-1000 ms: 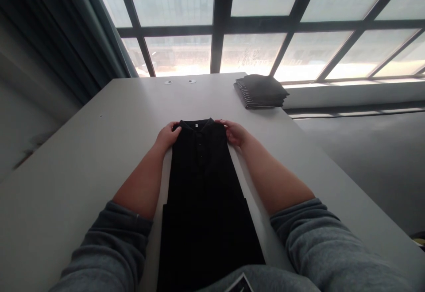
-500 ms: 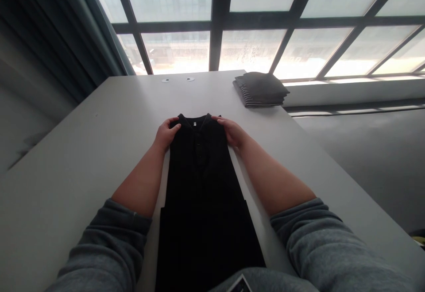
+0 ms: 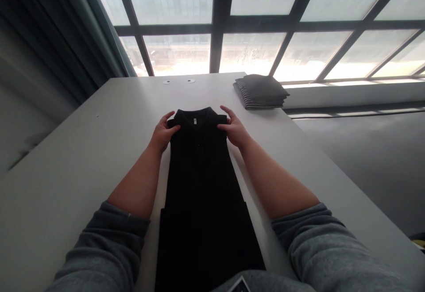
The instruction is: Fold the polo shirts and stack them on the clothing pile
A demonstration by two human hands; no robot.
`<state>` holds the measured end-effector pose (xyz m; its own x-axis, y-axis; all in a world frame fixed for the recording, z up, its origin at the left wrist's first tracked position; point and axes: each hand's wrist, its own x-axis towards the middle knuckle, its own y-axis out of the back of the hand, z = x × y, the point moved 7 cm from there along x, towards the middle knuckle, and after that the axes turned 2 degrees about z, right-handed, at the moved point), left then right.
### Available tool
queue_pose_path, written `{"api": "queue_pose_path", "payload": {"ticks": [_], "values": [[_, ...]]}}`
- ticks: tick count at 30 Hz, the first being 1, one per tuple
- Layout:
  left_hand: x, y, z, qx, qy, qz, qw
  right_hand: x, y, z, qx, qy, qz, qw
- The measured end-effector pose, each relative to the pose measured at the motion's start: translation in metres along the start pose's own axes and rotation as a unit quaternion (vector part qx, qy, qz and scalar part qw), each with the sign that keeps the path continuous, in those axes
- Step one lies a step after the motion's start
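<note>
A black collared polo shirt (image 3: 201, 172) lies lengthwise in front of me, its sides turned under into a long narrow shape. Its collar points away from me, and a small white label shows inside the neck. At the left shoulder, my left hand (image 3: 162, 131) is closed on the cloth, thumb on top and fingers behind. My right hand (image 3: 235, 129) pinches the right shoulder the same way, with the index finger stretched out above the fabric. The collar end looks slightly raised. Fingers beneath the cloth are hidden.
The shirt rests on a white table (image 3: 109, 150). A stack of folded dark garments (image 3: 260, 90) sits at its far right corner. Two round cable-hole covers lie near the far edge. Beyond are windows (image 3: 179, 53), with a dark curtain (image 3: 66, 31) at left.
Both hands have gone from resting at the shoulders to gripping them, thumbs now on top. The collar and shoulder edges have risen a little and spread wider.
</note>
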<state>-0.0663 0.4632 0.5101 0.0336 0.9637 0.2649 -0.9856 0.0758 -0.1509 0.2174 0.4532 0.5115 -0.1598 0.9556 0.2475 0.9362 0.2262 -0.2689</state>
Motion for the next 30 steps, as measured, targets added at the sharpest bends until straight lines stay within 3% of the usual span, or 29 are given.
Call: {"api": "queue_pose_path", "payload": {"ticks": [8,14,19,23,30], "values": [[-0.017,-0.002,0.024,0.080,-0.010,-0.093,0.992,-0.014,-0.007,-0.019,-0.121,0.025,0.027,0.992],[-0.048,0.002,0.040,0.191,-0.035,-0.116,0.974,-0.053,-0.019,-0.046,-0.277,0.100,-0.004,0.956],[-0.088,-0.006,0.052,0.312,-0.113,-0.187,0.925,-0.091,-0.027,-0.046,-0.384,0.146,-0.087,0.907],[-0.109,-0.011,0.046,0.393,-0.117,-0.255,0.876,-0.106,-0.030,-0.030,-0.451,0.149,-0.174,0.863],[-0.109,-0.010,0.054,0.379,-0.094,-0.256,0.884,-0.104,-0.025,-0.031,-0.445,0.138,-0.208,0.860]]}}
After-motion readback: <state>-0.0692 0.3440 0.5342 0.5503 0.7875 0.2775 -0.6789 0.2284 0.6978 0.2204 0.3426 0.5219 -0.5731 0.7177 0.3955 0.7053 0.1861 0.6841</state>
